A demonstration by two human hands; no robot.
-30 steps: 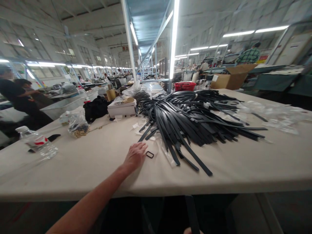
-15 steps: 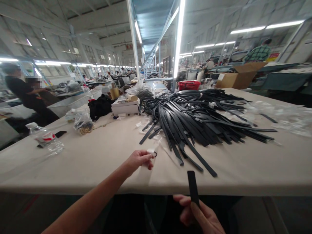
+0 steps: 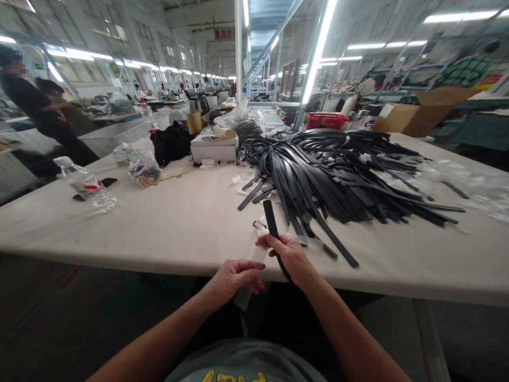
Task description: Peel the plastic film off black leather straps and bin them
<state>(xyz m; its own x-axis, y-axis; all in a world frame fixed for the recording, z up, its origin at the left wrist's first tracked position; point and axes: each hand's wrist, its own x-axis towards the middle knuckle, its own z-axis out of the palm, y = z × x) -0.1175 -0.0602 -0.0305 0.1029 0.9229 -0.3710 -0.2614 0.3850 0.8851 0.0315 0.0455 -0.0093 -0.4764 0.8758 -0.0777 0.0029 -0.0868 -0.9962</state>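
Note:
My right hand [image 3: 288, 253] is closed round a black strap [image 3: 271, 223] whose end sticks up and away over the table edge. My left hand [image 3: 234, 278] pinches a clear plastic sleeve [image 3: 254, 265] that runs up toward the strap; a small black ring sits at the sleeve's far end. Both hands are close together at the near edge of the beige table [image 3: 178, 223]. Just beyond them lies a large heap of black straps [image 3: 334, 175], fanned out to the right.
A water bottle [image 3: 85, 185] lies on the table's left, with a black phone beside it. Behind are a bag of small metal parts [image 3: 143, 170], a black bag [image 3: 170, 143], a white box [image 3: 214, 148]. Clear wrappers [image 3: 457, 180] lie right. People stand at far left.
My left hand picked up the ring with its sleeve from the table and drew back to the edge. My right hand rose into view with a strap and met it.

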